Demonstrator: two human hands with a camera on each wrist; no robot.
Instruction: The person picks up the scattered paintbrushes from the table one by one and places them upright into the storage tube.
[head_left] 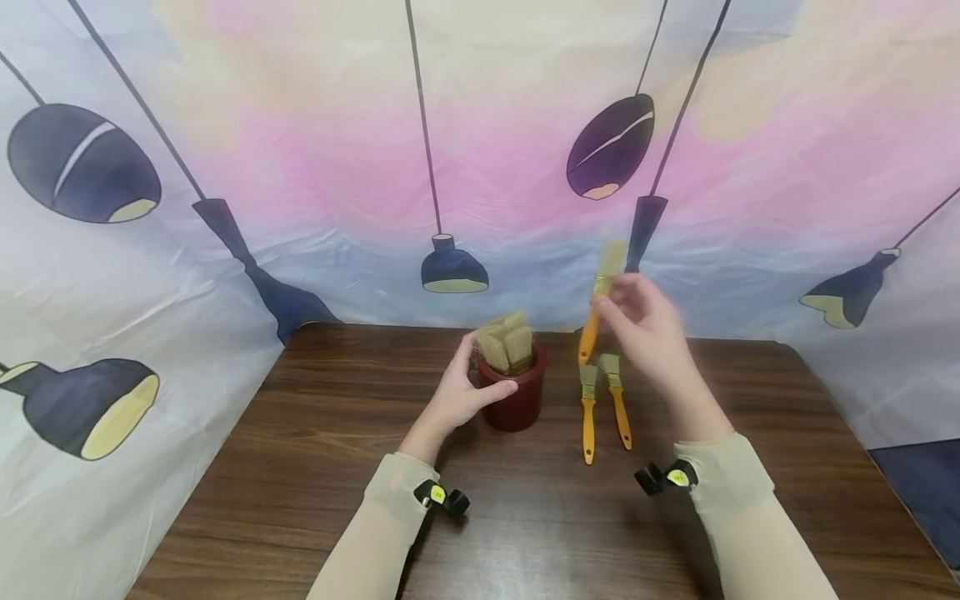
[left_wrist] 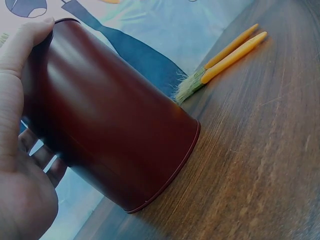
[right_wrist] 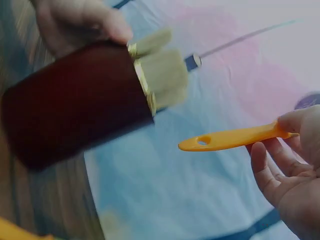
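My left hand point(head_left: 459, 385) grips a dark red cylindrical cup point(head_left: 517, 407) from its left side, thumb across the front just below the rim. Several paintbrushes point(head_left: 506, 345) stand in the cup with pale bristles up, their handles hidden inside. To the right of the cup, my right hand point(head_left: 647, 323) pinches a paintbrush point(head_left: 589, 335) near its ferrule. Its bristles point up and its orange handle point(right_wrist: 230, 138) slants down toward the cup side. Below that brush, two more paintbrushes point(head_left: 588, 427) point(head_left: 621, 418) lie on the table, handles toward me.
The brown wooden table point(head_left: 300, 467) has its far edge close behind the cup. A cloth backdrop point(head_left: 337, 167) printed with hanging lamps rises behind and at both sides. A black wrist camera point(head_left: 442, 497) sits on each sleeve.
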